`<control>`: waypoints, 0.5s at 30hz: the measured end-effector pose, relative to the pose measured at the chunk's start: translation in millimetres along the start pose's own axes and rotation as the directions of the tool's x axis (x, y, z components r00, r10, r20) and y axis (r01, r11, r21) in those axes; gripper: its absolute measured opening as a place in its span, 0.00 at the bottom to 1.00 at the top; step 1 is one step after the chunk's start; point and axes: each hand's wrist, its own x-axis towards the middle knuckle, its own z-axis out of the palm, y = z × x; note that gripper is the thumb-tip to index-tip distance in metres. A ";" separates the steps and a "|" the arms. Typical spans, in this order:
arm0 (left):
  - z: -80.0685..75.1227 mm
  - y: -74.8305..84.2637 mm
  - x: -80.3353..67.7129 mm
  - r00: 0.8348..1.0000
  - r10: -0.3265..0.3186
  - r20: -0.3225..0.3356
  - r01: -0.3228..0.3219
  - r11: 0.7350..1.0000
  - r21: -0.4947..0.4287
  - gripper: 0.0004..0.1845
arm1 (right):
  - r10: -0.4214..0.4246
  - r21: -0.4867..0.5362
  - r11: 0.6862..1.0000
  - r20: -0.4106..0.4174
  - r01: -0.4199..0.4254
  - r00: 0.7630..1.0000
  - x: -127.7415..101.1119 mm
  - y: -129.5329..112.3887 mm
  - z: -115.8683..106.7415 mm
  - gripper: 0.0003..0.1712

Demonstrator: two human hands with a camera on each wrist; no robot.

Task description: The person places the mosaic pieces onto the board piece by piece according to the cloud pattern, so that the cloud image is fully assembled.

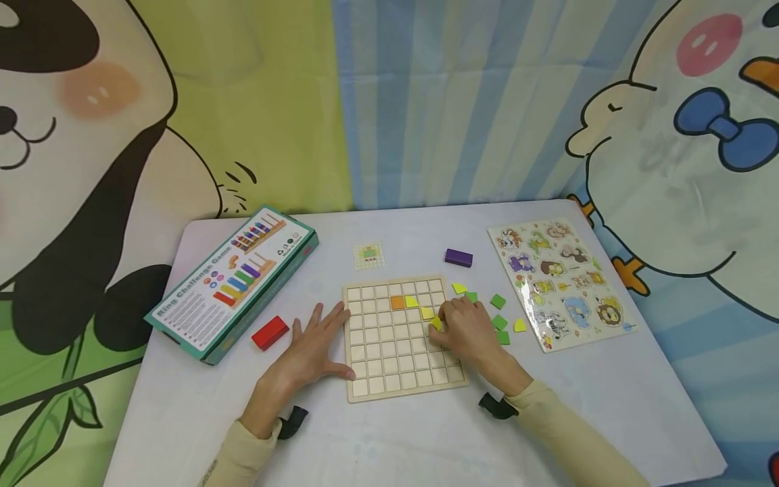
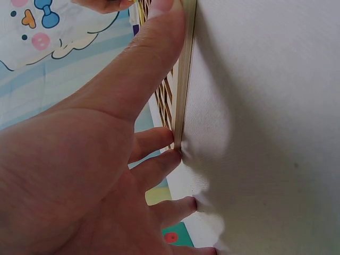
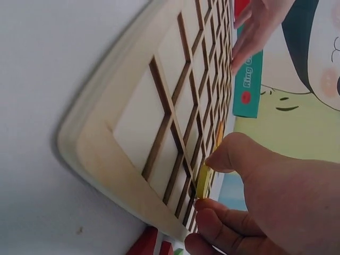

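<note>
- Yellow tile is sitting over the right part of the wooden grid board — pinched by the right hand between thumb and curled fingers.
- Left hand is lying flat with straight, spread fingers, its thumb pressing along the board's left edge.
- Orange tile is sitting in the board's far rows, with loose green tiles lying just right of the board.
- Red block is lying left of the left hand, near the game box.

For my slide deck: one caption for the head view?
Right hand pinches a yellow tile over the wooden grid board; left hand steadies it.
</note>
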 end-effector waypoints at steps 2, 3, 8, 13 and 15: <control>0.1 0.6 -0.1 1.000 0.000 -0.003 0.000 1.000 0.002 0.65 | 0.000 -0.021 1.000 -0.011 0.000 1.000 -0.6 -1.2 1.9 0.17; 0.1 0.8 -0.2 1.000 -0.001 -0.004 0.001 1.000 0.002 0.65 | -0.001 -0.030 1.000 -0.016 0.001 1.000 -0.8 -1.7 2.8 0.17; 1.0 0.4 -0.2 1.000 -0.003 -0.007 0.003 1.000 0.005 0.65 | 0.005 -0.050 0.999 -0.020 -0.006 1.000 -1.8 -4.2 2.7 0.22; 0.3 0.9 -0.2 1.000 -0.003 -0.002 0.003 1.000 0.005 0.65 | -0.008 0.008 1.000 -0.004 0.008 1.000 -5.2 -1.9 -3.6 0.23; -0.4 1.1 -0.2 1.000 0.000 -0.001 0.000 1.000 0.005 0.65 | -0.051 0.043 0.998 0.012 0.050 0.999 -6.7 0.7 -5.8 0.20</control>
